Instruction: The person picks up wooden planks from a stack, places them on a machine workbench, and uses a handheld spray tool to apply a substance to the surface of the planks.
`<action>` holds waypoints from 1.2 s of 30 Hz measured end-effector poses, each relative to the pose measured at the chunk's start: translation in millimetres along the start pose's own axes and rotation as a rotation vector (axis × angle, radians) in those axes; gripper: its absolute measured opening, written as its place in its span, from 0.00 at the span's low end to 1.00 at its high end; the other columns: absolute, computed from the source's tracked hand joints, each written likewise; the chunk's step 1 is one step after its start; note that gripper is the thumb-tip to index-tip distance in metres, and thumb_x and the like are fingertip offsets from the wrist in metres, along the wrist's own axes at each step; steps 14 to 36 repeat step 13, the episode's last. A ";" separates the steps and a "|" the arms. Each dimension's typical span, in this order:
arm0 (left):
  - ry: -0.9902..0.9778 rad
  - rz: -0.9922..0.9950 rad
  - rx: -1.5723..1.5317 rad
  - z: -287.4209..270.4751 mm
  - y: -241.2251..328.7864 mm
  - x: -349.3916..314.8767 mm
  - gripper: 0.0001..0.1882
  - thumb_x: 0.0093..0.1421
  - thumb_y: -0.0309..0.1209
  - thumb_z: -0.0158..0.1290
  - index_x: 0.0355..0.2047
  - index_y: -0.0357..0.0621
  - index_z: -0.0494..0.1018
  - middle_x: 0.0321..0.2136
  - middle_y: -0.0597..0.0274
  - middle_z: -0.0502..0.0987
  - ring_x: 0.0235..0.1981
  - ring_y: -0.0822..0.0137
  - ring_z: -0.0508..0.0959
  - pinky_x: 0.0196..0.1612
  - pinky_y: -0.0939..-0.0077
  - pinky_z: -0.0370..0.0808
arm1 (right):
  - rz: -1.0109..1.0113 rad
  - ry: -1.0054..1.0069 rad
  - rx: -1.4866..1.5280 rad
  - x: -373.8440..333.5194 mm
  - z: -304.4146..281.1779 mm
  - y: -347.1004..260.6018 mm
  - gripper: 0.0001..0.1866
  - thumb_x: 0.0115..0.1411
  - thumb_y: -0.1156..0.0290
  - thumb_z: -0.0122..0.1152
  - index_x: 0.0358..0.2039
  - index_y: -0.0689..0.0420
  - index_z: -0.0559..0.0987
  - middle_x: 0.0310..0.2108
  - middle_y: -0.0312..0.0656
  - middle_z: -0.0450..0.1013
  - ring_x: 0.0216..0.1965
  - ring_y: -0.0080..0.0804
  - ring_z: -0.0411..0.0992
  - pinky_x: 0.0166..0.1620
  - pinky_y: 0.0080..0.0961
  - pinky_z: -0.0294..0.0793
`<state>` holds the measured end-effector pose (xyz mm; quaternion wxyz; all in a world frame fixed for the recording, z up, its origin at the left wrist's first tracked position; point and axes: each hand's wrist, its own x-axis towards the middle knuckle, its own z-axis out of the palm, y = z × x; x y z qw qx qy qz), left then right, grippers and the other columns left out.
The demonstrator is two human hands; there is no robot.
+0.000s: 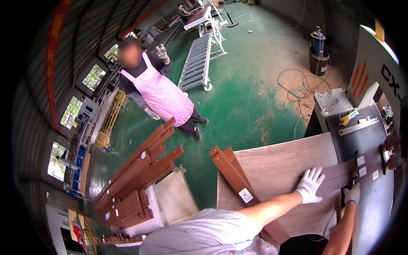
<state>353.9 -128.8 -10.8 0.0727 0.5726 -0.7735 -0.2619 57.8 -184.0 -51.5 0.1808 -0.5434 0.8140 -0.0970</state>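
Observation:
My left hand (310,185), in a white glove, lies flat with its fingers spread at the left end of a dark brown board (335,177). This board carries several white labels and runs right toward a machine. Farther right, my right hand (352,195), gloved too, is closed around the lower end of a slim dark tool (355,172) that stands over the board. Its exact kind is too small to make out. Under my left arm, reddish-brown wooden planks (231,174) lie across a worktop covered with a light wood-grain sheet (280,159).
Beyond the worktop stands a person (157,87) in a pink apron, one gloved hand raised. Stacked brown planks (140,170) fill the left side. A roller conveyor (196,61) stands farther back. A machine (361,80) is at right, near a blue cylinder (318,42) and loose hose (301,85).

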 end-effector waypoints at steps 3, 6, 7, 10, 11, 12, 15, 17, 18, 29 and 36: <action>0.007 -0.025 0.008 0.0 -2.2 -5.8 0.59 0.49 0.56 0.65 0.74 0.37 0.54 0.75 0.35 0.47 0.76 0.39 0.46 0.76 0.45 0.43 | -0.026 -0.116 0.008 -1.8 -5.4 -8.8 0.42 0.51 0.70 0.68 0.65 0.76 0.65 0.53 0.69 0.75 0.57 0.63 0.75 0.61 0.43 0.73; 0.003 -0.012 0.017 -2.8 -3.7 -4.9 0.58 0.48 0.54 0.67 0.72 0.38 0.57 0.73 0.38 0.52 0.74 0.40 0.51 0.75 0.46 0.47 | -0.115 -0.030 0.093 0.2 9.1 8.8 0.37 0.51 0.71 0.68 0.60 0.76 0.68 0.50 0.69 0.76 0.55 0.65 0.75 0.60 0.44 0.73; -0.020 -0.019 0.045 -7.2 -0.7 -4.7 0.58 0.47 0.54 0.67 0.72 0.38 0.57 0.72 0.39 0.53 0.73 0.41 0.53 0.75 0.46 0.49 | -0.119 -0.042 0.098 -0.1 8.0 7.6 0.35 0.52 0.71 0.68 0.58 0.75 0.69 0.49 0.70 0.76 0.54 0.66 0.75 0.59 0.45 0.74; -0.022 -0.043 0.133 -9.2 7.4 -3.3 0.58 0.45 0.54 0.67 0.72 0.38 0.59 0.71 0.40 0.56 0.72 0.43 0.56 0.73 0.49 0.53 | -0.103 -0.066 0.119 -3.7 3.9 5.2 0.28 0.53 0.70 0.68 0.50 0.73 0.71 0.45 0.69 0.78 0.50 0.68 0.76 0.55 0.50 0.75; -0.029 -0.038 0.149 -3.6 8.6 -3.5 0.58 0.45 0.55 0.67 0.71 0.38 0.59 0.71 0.40 0.56 0.71 0.43 0.56 0.73 0.49 0.53 | -0.063 -0.099 0.109 -7.7 -1.0 4.4 0.28 0.53 0.70 0.68 0.51 0.71 0.71 0.45 0.68 0.78 0.50 0.69 0.76 0.54 0.50 0.75; -0.012 -0.035 0.195 0.2 4.0 -3.1 0.59 0.44 0.56 0.67 0.71 0.38 0.59 0.70 0.41 0.57 0.71 0.44 0.57 0.73 0.49 0.54 | -0.079 -0.076 0.208 -12.6 -0.7 -1.7 0.28 0.52 0.68 0.70 0.49 0.70 0.72 0.47 0.67 0.78 0.52 0.64 0.77 0.56 0.46 0.75; -0.041 -0.012 0.170 16.3 19.1 -11.9 0.59 0.44 0.56 0.67 0.71 0.38 0.59 0.70 0.41 0.57 0.71 0.44 0.57 0.73 0.49 0.54 | -0.056 -0.180 0.031 -25.2 -5.8 -22.1 0.37 0.55 0.65 0.71 0.63 0.66 0.70 0.54 0.64 0.77 0.57 0.59 0.76 0.60 0.43 0.75; -0.041 -0.012 0.170 16.3 19.1 -11.9 0.59 0.44 0.56 0.67 0.71 0.38 0.59 0.70 0.41 0.57 0.71 0.44 0.57 0.73 0.49 0.54 | -0.056 -0.180 0.031 -25.2 -5.8 -22.1 0.37 0.55 0.65 0.71 0.63 0.66 0.70 0.54 0.64 0.77 0.57 0.59 0.76 0.60 0.43 0.75; -0.041 -0.012 0.170 16.3 19.1 -11.9 0.59 0.44 0.56 0.67 0.71 0.38 0.59 0.70 0.41 0.57 0.71 0.44 0.57 0.73 0.49 0.54 | -0.056 -0.180 0.031 -25.2 -5.8 -22.1 0.37 0.55 0.65 0.71 0.63 0.66 0.70 0.54 0.64 0.77 0.57 0.59 0.76 0.60 0.43 0.75; -0.041 -0.012 0.170 16.3 19.1 -11.9 0.59 0.44 0.56 0.67 0.71 0.38 0.59 0.70 0.41 0.57 0.71 0.44 0.57 0.73 0.49 0.54 | -0.056 -0.180 0.031 -25.2 -5.8 -22.1 0.37 0.55 0.65 0.71 0.63 0.66 0.70 0.54 0.64 0.77 0.57 0.59 0.76 0.60 0.43 0.75; -0.041 -0.012 0.170 16.3 19.1 -11.9 0.59 0.44 0.56 0.67 0.71 0.38 0.59 0.70 0.41 0.57 0.71 0.44 0.57 0.73 0.49 0.54 | -0.056 -0.180 0.031 -25.2 -5.8 -22.1 0.37 0.55 0.65 0.71 0.63 0.66 0.70 0.54 0.64 0.77 0.57 0.59 0.76 0.60 0.43 0.75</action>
